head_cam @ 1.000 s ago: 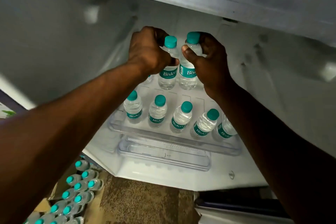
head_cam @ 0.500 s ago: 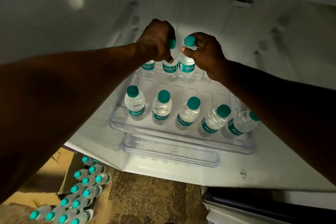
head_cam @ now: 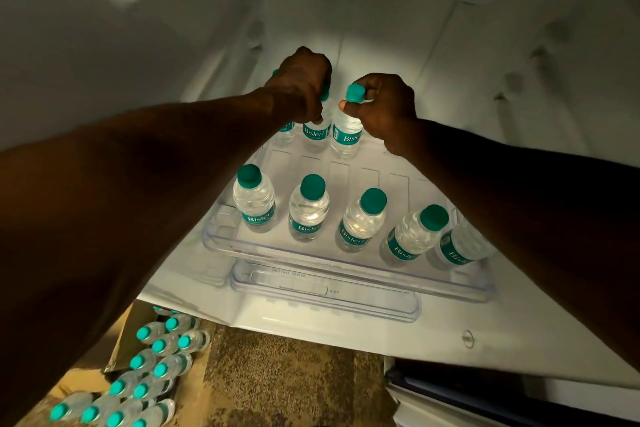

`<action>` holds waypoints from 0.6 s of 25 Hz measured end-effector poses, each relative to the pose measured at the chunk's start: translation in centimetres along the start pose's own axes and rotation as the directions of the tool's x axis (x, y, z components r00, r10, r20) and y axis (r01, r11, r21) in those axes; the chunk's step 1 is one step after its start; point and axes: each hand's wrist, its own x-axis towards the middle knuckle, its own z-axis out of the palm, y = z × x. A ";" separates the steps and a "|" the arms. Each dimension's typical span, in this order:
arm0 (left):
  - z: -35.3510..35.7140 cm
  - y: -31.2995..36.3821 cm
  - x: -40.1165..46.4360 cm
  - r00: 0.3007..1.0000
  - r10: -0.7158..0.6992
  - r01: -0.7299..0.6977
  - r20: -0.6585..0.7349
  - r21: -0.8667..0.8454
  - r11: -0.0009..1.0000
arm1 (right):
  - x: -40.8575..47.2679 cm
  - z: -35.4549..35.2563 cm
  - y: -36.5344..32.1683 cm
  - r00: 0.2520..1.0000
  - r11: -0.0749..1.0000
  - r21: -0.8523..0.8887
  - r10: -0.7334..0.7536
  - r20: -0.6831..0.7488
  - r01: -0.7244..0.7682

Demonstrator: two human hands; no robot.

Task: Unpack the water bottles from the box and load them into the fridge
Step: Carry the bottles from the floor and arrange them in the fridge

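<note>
Both hands are setting bottles at the far end of the fridge shelf (head_cam: 349,265), left hand (head_cam: 300,85) fingers closed around one bottle (head_cam: 317,133), right hand (head_cam: 384,104) fingers pinching another's cap (head_cam: 355,93); next, probably, release and reach down for the box (head_cam: 124,343).

A clear plastic fridge shelf (head_cam: 242,246) with a raised front lip carried the bottles. Five water bottles stood in a front row (head_cam: 313,208) just behind the lip, teal caps up, the rightmost partly hidden behind an arm. At the back stood three more (head_cam: 346,135), close together, the two right ones touching. Below, the speckled brown floor (head_cam: 287,381) bore an open cardboard box (head_cam: 128,333) packed with further bottles (head_cam: 152,371), beside the fridge's front edge.
</note>
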 end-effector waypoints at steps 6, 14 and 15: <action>0.4 -0.3 0.6 1.000 0.021 -0.021 -0.003 0.006 1.000 | 0.6 0.6 0.4 1.000 0.994 -0.108 -0.011 -0.025 0.008; 0.9 0.0 0.7 0.999 0.046 -0.045 -0.028 0.059 0.997 | 1.0 0.4 0.6 0.999 0.982 -0.189 -0.030 -0.011 0.028; 0.9 0.1 0.7 0.999 0.045 -0.043 -0.024 0.066 0.997 | 1.1 0.4 0.6 1.000 0.977 -0.211 -0.027 -0.004 0.025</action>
